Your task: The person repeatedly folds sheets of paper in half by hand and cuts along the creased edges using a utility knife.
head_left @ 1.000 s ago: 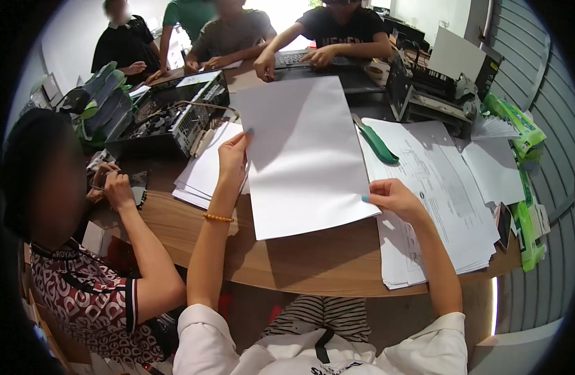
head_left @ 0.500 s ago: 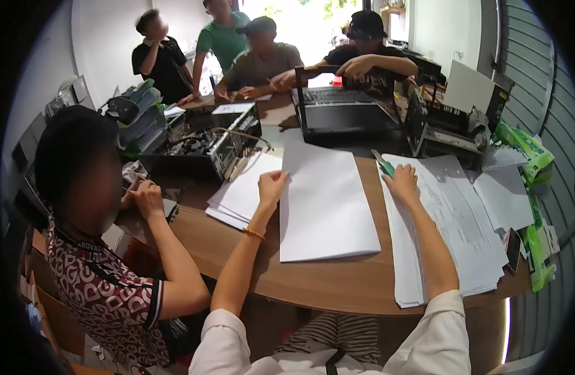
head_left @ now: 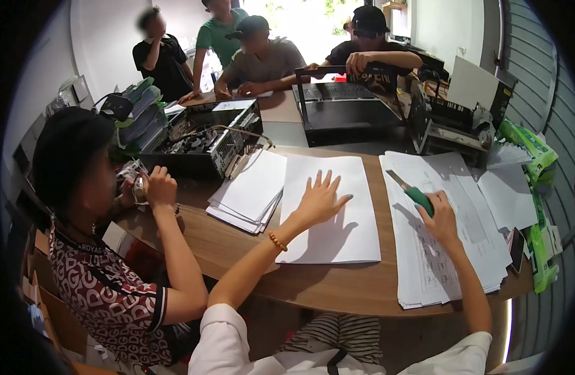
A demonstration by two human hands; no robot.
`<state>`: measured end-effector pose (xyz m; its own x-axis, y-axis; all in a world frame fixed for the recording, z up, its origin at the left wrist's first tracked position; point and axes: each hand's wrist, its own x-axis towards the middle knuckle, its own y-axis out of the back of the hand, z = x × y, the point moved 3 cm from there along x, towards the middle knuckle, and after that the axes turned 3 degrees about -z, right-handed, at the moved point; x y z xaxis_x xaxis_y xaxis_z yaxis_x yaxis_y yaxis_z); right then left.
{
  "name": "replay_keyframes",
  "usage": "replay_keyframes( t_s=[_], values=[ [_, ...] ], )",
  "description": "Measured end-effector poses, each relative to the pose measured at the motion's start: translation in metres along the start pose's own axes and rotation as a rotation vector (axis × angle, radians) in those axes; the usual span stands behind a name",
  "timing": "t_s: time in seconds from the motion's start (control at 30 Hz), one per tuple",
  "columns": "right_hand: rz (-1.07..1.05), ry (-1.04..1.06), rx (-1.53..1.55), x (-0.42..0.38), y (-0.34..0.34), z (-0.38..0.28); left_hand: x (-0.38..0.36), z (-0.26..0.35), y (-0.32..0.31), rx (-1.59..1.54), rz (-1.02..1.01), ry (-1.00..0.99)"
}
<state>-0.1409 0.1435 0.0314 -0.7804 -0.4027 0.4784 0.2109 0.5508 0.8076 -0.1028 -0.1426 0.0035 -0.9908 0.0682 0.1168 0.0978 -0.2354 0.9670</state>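
Observation:
My left hand (head_left: 322,199) is spread out over a large white sheet of paper (head_left: 331,244), fingers apart and pointing away from me. In my right hand (head_left: 442,219) is a green-handled knife (head_left: 418,199), its metal blade pointing up and to the left. The knife is over a stack of printed papers (head_left: 425,269) on the right side of the table. Just left of the large sheet lies a pile of smaller white sheets (head_left: 247,194).
An open computer case (head_left: 206,134) stands at the back left, and a black frame (head_left: 350,119) at the back middle. More hardware (head_left: 456,125) sits back right. A phone (head_left: 516,247) lies by the right edge. A person (head_left: 112,262) sits at my left; several others are across the table.
My left hand has moved from the sheet's upper left edge to its middle and opened flat. The sheet now lies flatter. My right hand has moved right and nearer with the knife.

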Motion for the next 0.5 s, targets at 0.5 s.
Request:
replay_keyframes(
  t_s=[0.5],
  values=[
    [-0.168,0.062,0.134,-0.121,0.057,-0.064,-0.023,-0.005,-0.037,0.076,0.096,-0.083]
  ],
)
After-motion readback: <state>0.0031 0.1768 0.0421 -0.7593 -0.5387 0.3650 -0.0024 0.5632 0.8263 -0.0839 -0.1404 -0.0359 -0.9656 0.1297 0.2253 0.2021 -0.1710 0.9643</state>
